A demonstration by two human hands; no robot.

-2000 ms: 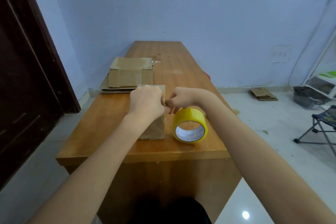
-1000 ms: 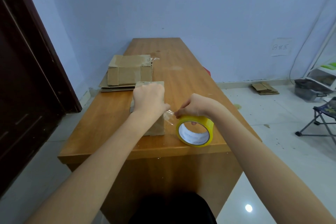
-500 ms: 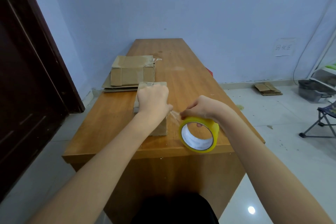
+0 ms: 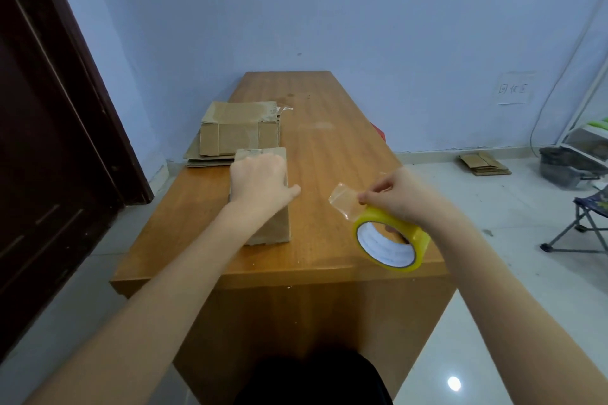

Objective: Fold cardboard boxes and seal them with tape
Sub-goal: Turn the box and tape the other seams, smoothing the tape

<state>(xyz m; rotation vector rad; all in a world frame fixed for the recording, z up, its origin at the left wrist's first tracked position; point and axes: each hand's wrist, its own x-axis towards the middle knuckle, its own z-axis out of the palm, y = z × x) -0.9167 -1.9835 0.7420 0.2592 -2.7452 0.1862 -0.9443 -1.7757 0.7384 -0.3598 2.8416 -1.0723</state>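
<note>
A dark wooden door (image 4: 49, 128) is seen left; a folding chair (image 4: 582, 223) and handwritten wall notice (image 4: 514, 88) are spotted right.

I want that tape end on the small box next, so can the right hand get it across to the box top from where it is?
Probably yes. The right hand holds the loose tape end over bare table; nothing stands between it and the small box, though the left hand covers part of its top.

Pale blue wall (image 4: 362, 10) fills the top of the frame, with a chipped spot upper left and a handwritten paper note (image 4: 514, 89) at right. Dark brown door (image 4: 49, 141) down the left edge. Long wooden table (image 4: 329, 148) in the center, glossy light floor (image 4: 513, 194), folding chair (image 4: 585, 223) far right.
</note>
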